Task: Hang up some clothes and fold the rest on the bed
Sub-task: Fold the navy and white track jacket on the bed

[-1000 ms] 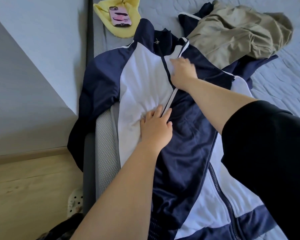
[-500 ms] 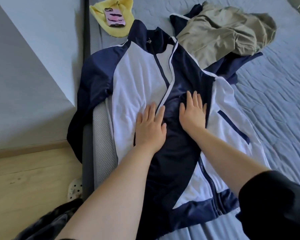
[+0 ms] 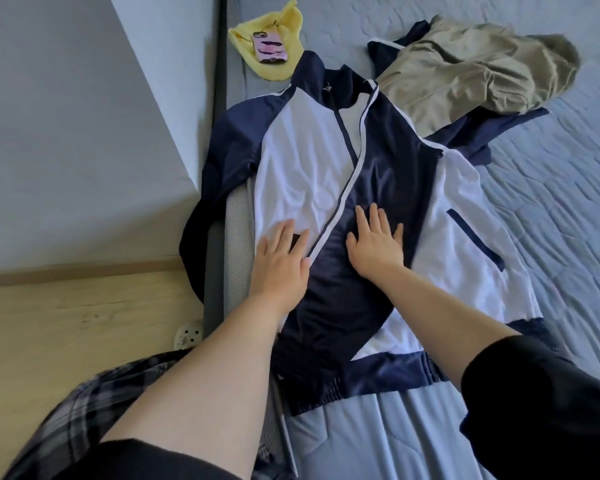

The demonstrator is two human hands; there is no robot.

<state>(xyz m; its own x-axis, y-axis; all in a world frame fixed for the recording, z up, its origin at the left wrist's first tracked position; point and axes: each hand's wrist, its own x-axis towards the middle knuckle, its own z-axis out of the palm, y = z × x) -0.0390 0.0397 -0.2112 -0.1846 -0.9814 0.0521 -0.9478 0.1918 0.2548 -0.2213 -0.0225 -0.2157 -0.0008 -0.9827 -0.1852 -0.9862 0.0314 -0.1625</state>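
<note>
Left hand (image 3: 281,261) and right hand (image 3: 374,247) press flat, fingers straight, on the navy-and-white zip jacket (image 3: 291,161), seemingly not yet folded; the crumpled khaki garment (image 3: 465,71) also waits.

Pink-cased phone (image 3: 270,47) lying on a yellow cloth (image 3: 284,22) at far left, pale wooden floor (image 3: 84,323) at near left, white perforated shoe (image 3: 187,332) resting on it, grey wall (image 3: 66,150) beyond.
</note>
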